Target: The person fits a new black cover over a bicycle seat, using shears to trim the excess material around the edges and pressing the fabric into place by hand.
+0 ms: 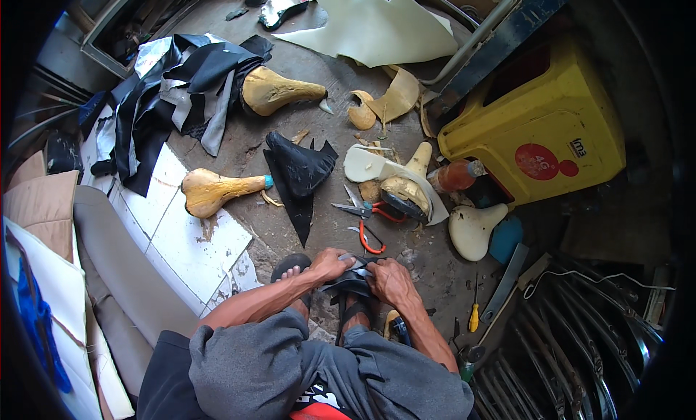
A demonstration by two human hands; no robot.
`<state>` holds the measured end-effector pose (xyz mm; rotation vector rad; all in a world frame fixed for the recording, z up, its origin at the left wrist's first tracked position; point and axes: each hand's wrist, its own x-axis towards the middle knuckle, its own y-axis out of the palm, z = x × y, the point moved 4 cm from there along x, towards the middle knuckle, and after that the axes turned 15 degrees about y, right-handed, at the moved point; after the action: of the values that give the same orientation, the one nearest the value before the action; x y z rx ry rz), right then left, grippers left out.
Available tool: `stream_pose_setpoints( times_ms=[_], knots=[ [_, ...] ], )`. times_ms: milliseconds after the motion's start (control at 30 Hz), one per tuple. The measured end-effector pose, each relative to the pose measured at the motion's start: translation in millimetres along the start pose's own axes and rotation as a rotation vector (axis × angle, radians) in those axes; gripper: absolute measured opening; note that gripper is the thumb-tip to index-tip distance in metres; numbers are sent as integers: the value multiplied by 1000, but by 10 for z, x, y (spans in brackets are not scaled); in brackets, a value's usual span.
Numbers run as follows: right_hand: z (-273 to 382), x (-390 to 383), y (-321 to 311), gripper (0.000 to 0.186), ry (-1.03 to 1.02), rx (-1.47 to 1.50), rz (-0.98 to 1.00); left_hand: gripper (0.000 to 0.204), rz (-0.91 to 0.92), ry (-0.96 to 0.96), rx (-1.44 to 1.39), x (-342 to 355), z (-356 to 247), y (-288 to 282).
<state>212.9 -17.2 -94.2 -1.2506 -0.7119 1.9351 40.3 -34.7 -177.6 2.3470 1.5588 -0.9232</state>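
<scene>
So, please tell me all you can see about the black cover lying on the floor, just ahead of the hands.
The black saddle cover lies on the bare concrete floor, apart from both hands. It looks like thin, slightly glossy vinyl or leather, crumpled, with a wide upper part and a long point toward the person. No foam is visible inside it. A yellow foam saddle lies just to its left, red-handled scissors to its right. Whether they touch it I cannot tell.

A floor-level repair workshop: bare foam saddles (274, 91), scissors (366, 215), cover scraps (299, 175) (and wheel rims (580, 340)) lie about.
</scene>
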Motion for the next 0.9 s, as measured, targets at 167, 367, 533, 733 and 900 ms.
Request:
stream_pose_setpoints(
  times_ms=[167,367,533,733,900],
  knots=[
    [84,113,-94,18,-103,-41,-4,38,-2,3,17,-13,-33,-14],
    [132,186,-27,18,-150,-110,75,39,53,66,24,-1,-186,-12],
    [213,124,4,18,-107,-80,-14,38,73,45,27,37,-115,1],
    [-62,-26,-329,17,32,-133,42,39,23,27,9,18,-84,3],
    [-587,-380,-524,27,217,373,-4,41,55,28,-3,-2,-35,-35]
  ],
)
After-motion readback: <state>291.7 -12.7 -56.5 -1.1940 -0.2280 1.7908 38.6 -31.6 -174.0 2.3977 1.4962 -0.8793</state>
